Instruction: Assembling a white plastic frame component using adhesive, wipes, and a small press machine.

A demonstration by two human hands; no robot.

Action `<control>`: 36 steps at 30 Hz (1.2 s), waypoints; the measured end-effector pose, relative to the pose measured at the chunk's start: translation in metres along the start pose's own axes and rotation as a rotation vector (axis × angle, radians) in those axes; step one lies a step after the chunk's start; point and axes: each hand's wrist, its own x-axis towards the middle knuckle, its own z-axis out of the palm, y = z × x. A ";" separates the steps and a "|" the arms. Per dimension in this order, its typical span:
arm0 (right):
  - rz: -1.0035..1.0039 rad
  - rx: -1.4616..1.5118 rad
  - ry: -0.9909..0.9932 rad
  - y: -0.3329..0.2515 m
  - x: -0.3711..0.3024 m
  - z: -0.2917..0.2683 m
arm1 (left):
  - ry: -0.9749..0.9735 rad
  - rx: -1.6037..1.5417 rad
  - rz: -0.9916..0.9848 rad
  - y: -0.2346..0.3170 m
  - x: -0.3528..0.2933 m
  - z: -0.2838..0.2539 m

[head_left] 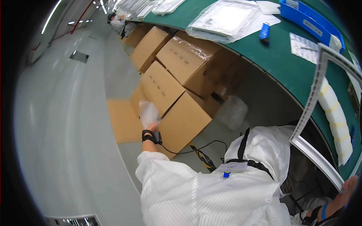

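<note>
My left hand (pixel 152 127) reaches out over an open cardboard box (pixel 184 122) on the floor. Its fingers are closed on a crumpled clear plastic bag (pixel 149 113) at the box's opening. At the right rim, my right hand (pixel 347 190) grips the lower corner of a white rectangular frame (pixel 316 151). The frame stands tilted beside the table edge, and part of it runs out of view. Through its opening shows a long white foam-like roll with yellowish bands (pixel 335 120) on the green tabletop.
More cardboard boxes (pixel 151 47) line the table's side. Another plastic bag (pixel 232 113) lies under the green table (pixel 260 62). On top are wrapped white panels (pixel 226 19), a blue-handled tool (pixel 264 33), a label sheet (pixel 303 48) and a blue bin (pixel 311 24). A cable (pixel 192 151) trails from my left wrist.
</note>
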 end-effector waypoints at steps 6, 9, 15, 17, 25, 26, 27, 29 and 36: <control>-0.069 -0.302 -0.051 -0.015 -0.039 0.072 | 0.306 0.646 0.292 0.022 0.033 -0.014; -0.028 -0.141 -0.083 -0.044 -0.032 0.082 | 0.201 -0.666 0.175 -0.020 0.047 -0.006; 0.079 -0.102 0.014 -0.064 -0.035 0.099 | 0.028 0.064 -0.307 -0.010 0.064 -0.103; 0.132 -0.091 0.033 -0.060 -0.031 0.092 | 0.356 -0.216 -0.133 0.048 0.042 -0.199; 0.408 0.033 -0.026 -0.059 -0.030 0.059 | 0.308 -0.824 1.590 0.417 -0.161 -0.413; 0.453 0.038 -0.019 -0.062 -0.030 0.054 | 0.292 -0.733 1.744 0.459 -0.168 -0.422; 0.442 0.044 -0.003 -0.066 -0.029 0.050 | 0.339 -0.633 1.870 0.499 -0.173 -0.427; 0.517 0.017 -0.011 -0.066 -0.020 0.044 | 0.427 -0.509 2.031 0.562 -0.177 -0.440; 0.566 0.000 0.069 -0.053 0.016 0.040 | 0.031 -0.665 2.050 0.624 -0.196 -0.440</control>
